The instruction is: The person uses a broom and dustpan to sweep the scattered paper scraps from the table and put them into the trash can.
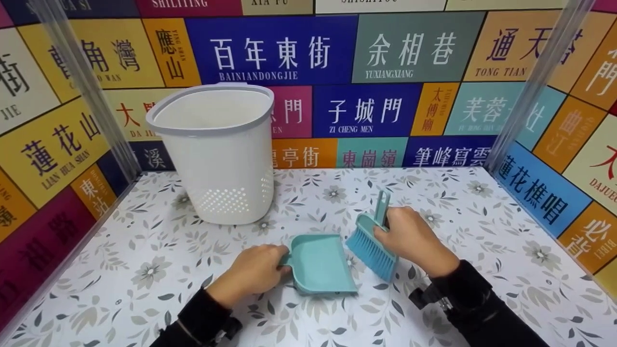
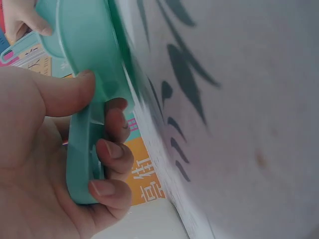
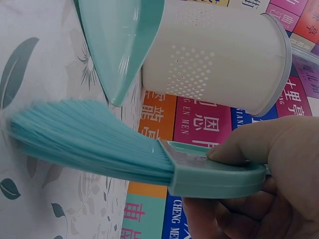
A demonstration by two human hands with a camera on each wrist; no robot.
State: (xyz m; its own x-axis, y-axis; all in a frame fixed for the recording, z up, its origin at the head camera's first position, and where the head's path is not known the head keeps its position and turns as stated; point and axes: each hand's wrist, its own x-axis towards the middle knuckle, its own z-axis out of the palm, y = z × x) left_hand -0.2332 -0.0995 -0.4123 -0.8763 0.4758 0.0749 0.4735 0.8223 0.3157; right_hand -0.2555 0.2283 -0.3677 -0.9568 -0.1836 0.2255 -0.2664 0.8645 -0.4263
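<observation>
In the head view a teal dustpan [image 1: 320, 264] lies on the patterned tabletop, its wide edge facing right. My left hand [image 1: 258, 270] holds it by the handle; in the left wrist view the fingers curl round that handle [image 2: 84, 154]. Just right of the pan, my right hand [image 1: 417, 236] grips a teal hand brush [image 1: 371, 241] near the base of its handle. The right wrist view shows the thumb pressed on the brush's back and the bristles [image 3: 84, 134] bent against the table. A small gap separates brush and pan.
A white waste bin [image 1: 221, 159] with a grey rim and small holes stands behind the dustpan, at the back left. Panels with printed place names [image 1: 270, 50] enclose the table at the back and both sides. Leaves and flowers pattern the tabletop [image 1: 482, 231].
</observation>
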